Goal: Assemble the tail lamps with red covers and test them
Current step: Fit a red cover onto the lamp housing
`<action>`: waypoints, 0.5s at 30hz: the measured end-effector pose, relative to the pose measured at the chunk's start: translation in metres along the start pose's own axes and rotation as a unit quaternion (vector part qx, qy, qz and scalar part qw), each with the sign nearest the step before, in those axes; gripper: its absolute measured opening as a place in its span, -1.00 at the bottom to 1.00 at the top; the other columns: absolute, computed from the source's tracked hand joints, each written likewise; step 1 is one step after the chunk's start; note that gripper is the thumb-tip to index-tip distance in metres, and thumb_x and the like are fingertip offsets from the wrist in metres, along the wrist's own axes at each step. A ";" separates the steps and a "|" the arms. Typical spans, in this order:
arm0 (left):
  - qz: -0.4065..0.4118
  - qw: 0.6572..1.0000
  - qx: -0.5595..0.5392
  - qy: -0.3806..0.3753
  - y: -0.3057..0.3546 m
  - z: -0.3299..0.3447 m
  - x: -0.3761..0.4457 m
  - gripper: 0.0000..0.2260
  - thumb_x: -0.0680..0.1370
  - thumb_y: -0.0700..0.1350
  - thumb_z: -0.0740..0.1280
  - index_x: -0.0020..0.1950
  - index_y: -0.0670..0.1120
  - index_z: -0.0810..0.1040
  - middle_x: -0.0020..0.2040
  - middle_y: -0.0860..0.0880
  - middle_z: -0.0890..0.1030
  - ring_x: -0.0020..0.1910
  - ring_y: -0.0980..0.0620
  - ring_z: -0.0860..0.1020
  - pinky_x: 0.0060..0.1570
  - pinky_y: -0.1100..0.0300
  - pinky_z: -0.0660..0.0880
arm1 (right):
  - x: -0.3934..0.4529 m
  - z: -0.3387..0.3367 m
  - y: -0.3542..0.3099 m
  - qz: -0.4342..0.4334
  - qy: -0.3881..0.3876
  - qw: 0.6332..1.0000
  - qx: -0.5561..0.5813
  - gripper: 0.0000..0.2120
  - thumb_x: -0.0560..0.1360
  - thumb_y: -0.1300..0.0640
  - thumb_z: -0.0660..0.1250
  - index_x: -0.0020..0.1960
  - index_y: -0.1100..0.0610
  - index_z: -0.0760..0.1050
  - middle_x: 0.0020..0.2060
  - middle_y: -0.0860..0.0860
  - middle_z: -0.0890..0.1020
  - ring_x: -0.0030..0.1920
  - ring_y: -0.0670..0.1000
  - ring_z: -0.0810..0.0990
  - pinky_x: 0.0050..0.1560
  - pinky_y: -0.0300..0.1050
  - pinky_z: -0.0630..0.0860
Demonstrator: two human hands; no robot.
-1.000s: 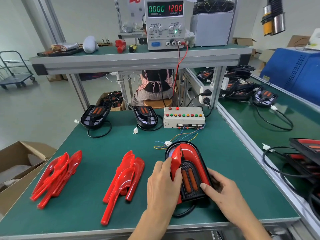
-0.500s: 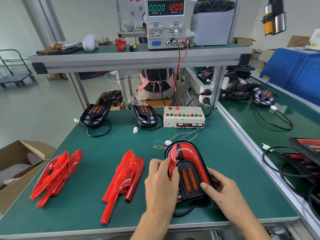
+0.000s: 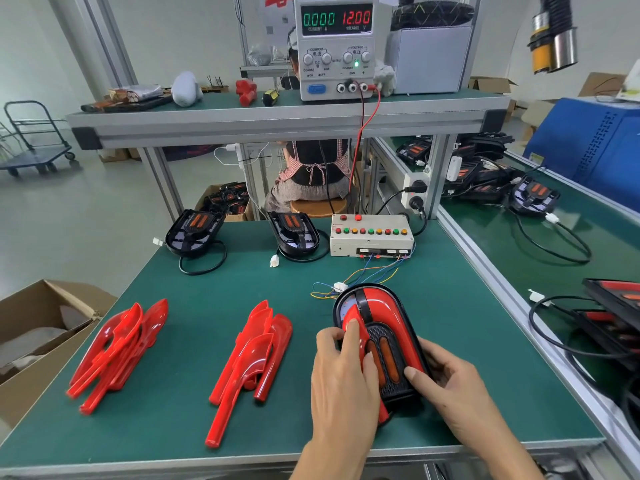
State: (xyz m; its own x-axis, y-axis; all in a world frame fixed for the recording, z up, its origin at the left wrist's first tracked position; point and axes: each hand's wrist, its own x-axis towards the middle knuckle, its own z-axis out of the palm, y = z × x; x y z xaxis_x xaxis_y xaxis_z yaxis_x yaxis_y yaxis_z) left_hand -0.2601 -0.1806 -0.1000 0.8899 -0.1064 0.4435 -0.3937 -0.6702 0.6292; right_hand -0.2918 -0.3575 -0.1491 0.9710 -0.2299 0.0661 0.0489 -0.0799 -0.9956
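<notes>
Head view shows my left hand (image 3: 341, 372) curled over the loose red cover (image 3: 356, 327), fingers pinching it against the left half of the tail lamp (image 3: 381, 344), which lies near the front right corner of the worktop (image 3: 194, 292). My right hand (image 3: 450, 386) grips the lamp's right flank, thumb on the red cover already seated there. The lamp's long axis runs from the front edge toward the back, rounded nose pointing away from me, and the loose cover lies along that same axis, tilted up and not yet flush (its tail hidden under my palm). I judge the coming move is a press downward and inward, left hand doing the work since it sits directly on top.

Coloured wires (image 3: 367, 275) run from the nose back to the test box (image 3: 372, 237); they stay beyond my fingers. Two piles of spare covers (image 3: 252, 362) lie to the left, well apart, and two bare lamps (image 3: 294, 230) rest at the back edge.
</notes>
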 end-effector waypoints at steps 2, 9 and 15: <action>-0.008 1.000 0.003 -0.003 0.003 -0.001 -0.002 -0.56 0.48 -0.19 0.48 0.35 -0.02 0.55 0.08 0.01 0.47 -0.14 -0.02 0.58 -0.17 0.20 0.43 | 0.000 0.000 0.000 -0.001 -0.003 1.000 0.004 -0.58 0.50 0.34 0.47 0.32 0.08 0.57 0.14 -0.09 0.73 0.18 -0.07 0.69 0.14 -0.35 0.54; -0.100 0.994 -0.007 -0.033 0.009 -0.008 0.003 -0.62 0.56 -0.07 0.35 0.37 0.07 0.45 0.13 0.08 0.36 -0.14 -0.01 0.58 -0.09 0.15 0.41 | 0.000 0.001 0.001 -0.003 -0.004 1.000 0.017 -0.59 0.51 0.36 0.45 0.31 0.08 0.58 0.13 -0.07 0.73 0.18 -0.07 0.69 0.13 -0.35 0.55; -0.135 0.988 -0.001 -0.079 0.013 -0.006 -0.008 -0.67 0.57 0.09 0.33 0.31 0.11 0.38 0.08 0.13 0.36 0.03 0.01 0.54 -0.02 0.19 0.36 | 0.001 0.000 0.004 0.000 -0.005 1.000 0.014 -0.58 0.51 0.36 0.46 0.32 0.09 0.56 0.13 -0.09 0.73 0.17 -0.08 0.69 0.11 -0.36 0.54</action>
State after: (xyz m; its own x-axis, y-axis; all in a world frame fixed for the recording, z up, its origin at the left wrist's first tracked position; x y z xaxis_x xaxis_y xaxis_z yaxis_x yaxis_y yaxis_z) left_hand -0.2733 -0.1838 -0.0913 0.9872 -0.0371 0.1553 -0.1379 -0.6875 0.7129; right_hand -0.2904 -0.3582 -0.1526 0.9734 -0.2196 0.0653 0.0548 -0.0534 -0.9971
